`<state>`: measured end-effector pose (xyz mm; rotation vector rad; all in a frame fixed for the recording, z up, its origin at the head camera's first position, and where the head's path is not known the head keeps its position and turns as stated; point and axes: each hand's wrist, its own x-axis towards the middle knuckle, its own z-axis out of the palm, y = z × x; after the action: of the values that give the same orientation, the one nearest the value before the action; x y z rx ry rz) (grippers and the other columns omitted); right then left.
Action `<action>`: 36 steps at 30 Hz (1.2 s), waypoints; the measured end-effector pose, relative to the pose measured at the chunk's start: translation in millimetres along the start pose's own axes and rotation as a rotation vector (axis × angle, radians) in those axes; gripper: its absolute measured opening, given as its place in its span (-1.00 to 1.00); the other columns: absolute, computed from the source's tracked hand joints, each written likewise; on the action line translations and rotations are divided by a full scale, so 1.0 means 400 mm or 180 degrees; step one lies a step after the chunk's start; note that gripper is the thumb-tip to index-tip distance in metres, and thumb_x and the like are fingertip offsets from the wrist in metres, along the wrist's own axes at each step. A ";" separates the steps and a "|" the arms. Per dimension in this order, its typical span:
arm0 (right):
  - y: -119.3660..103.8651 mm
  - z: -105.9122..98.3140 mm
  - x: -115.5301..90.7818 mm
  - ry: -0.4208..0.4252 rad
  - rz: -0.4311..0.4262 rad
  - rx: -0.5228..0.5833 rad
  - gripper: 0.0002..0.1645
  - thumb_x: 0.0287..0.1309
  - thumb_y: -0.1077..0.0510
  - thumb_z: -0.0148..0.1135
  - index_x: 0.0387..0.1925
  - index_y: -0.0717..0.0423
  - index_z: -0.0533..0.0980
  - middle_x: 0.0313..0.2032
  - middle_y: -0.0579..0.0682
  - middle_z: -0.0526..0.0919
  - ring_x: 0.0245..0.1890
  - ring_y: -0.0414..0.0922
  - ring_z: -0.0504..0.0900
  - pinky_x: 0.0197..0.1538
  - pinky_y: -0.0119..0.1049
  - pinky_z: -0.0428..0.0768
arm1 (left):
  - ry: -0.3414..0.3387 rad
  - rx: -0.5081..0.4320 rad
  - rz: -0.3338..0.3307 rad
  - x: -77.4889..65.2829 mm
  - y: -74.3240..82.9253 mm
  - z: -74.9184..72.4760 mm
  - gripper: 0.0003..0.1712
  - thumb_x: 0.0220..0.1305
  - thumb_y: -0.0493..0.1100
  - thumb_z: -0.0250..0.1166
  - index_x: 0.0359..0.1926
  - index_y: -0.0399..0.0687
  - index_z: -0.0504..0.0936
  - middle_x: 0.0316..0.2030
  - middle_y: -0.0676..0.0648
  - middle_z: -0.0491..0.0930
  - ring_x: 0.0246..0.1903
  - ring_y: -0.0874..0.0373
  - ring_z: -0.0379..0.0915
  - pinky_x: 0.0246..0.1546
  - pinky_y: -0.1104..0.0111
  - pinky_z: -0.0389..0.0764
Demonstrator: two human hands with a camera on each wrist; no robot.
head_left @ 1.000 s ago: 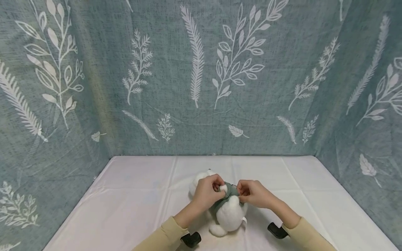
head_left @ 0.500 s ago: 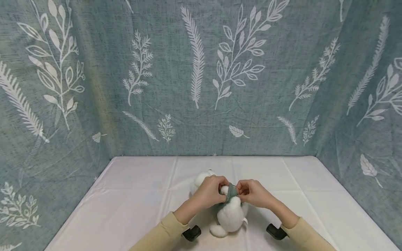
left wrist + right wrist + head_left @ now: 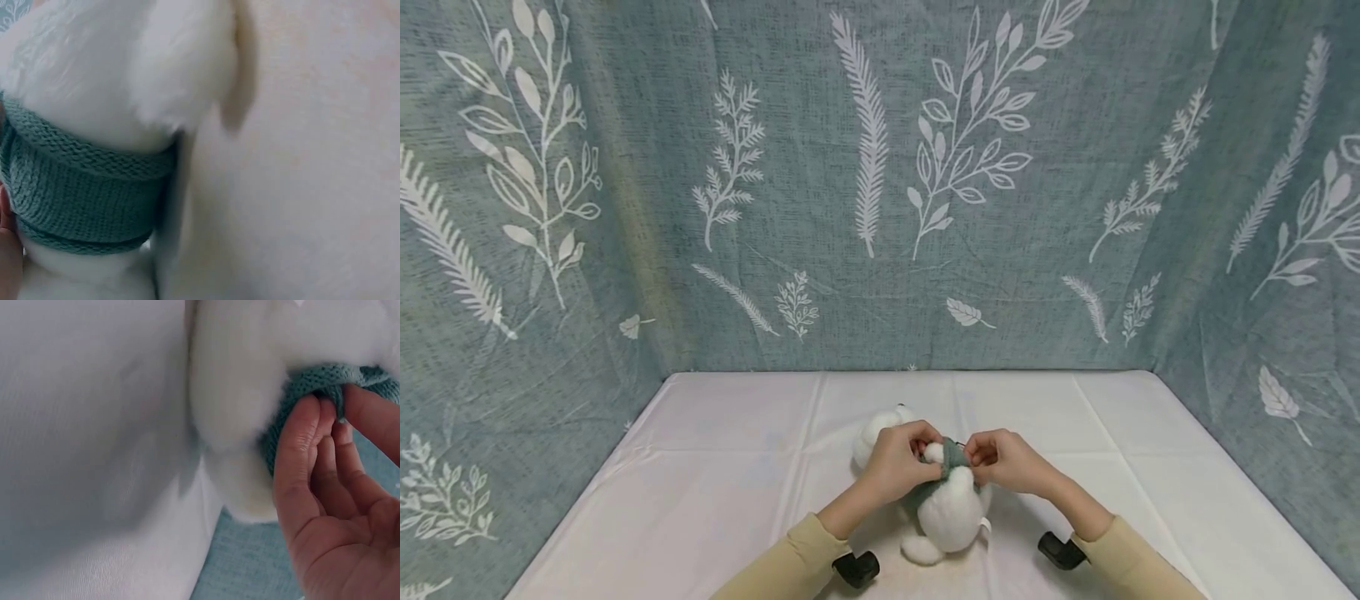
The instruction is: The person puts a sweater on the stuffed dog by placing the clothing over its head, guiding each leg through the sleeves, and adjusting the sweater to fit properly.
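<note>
A white plush toy [image 3: 951,521] lies on its side between the hands, wearing a green knitted vest [image 3: 87,190] around its body. The left hand [image 3: 891,462] curls over the toy's side and pinches the vest's edge, with a small white paw [image 3: 933,453] showing between thumb and fingers. Opposite it, the right hand [image 3: 1011,462] pinches the vest's other edge; in the right wrist view its thumb and fingertips [image 3: 303,415] grip the knit edge. Part of the toy's head is hidden behind the left hand.
A white cloth [image 3: 722,492] covers the table. Blue-green fabric with white leaf prints [image 3: 820,192] hangs at the back and both sides. Black wrist mounts [image 3: 856,570] sit below both forearms, and a small white tag sticks out from the toy.
The left hand has shifted slightly to the right along the vest, drawing the knit around the paw closer to the right hand. The right hand has stayed nearly in place.
</note>
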<state>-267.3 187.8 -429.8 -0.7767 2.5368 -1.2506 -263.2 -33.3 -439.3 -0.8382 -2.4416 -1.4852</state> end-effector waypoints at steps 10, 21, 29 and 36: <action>0.028 0.003 -0.002 0.0012 0.0153 -0.0104 -0.92 0.02 0.30 0.27 -0.38 0.13 0.56 -0.49 -0.09 0.60 -0.48 -0.26 0.54 -0.45 -0.36 0.57 | 0.0138 -0.0757 -0.0359 -0.004 -0.022 0.008 -0.79 -0.03 -0.39 0.37 -0.30 -0.11 0.64 -0.49 -0.05 0.58 -0.59 0.34 0.28 -0.53 0.53 0.37; 0.029 0.001 -0.002 -0.0102 0.0294 0.0155 -0.91 0.04 0.28 0.28 -0.37 0.20 0.55 -0.50 -0.06 0.61 -0.50 -0.20 0.57 -0.41 -0.21 0.63 | 0.0226 -0.1593 -0.0475 -0.012 -0.001 -0.003 -0.75 -0.01 -0.49 0.31 -0.23 -0.45 0.53 -0.41 -0.13 0.60 -0.57 0.33 0.29 -0.51 0.52 0.39; 0.023 -0.037 -0.010 -0.0516 0.0396 0.0867 -0.73 0.15 0.19 0.28 -0.19 0.31 0.54 -0.36 0.00 0.68 -0.35 -0.15 0.67 -0.22 -0.18 0.66 | 0.0141 -0.1512 -0.0493 -0.020 0.027 -0.020 -0.72 0.04 -0.41 0.36 -0.19 -0.35 0.53 -0.41 -0.05 0.52 -0.53 0.30 0.29 -0.47 0.54 0.36; 0.037 -0.068 0.001 -0.0089 0.0585 0.1010 -0.63 0.29 0.04 0.14 -0.10 0.30 0.53 -0.33 -0.02 0.66 -0.32 -0.17 0.63 -0.16 -0.17 0.64 | 0.0170 -0.0928 -0.0414 -0.022 0.011 -0.017 -0.74 0.10 -0.22 0.41 -0.18 -0.10 0.57 -0.38 -0.12 0.52 -0.49 0.26 0.35 -0.44 0.49 0.43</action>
<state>-284.0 213.2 -424.6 -0.4762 2.2468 -1.5125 -254.6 -40.8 -436.2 -0.6862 -2.3141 -1.9179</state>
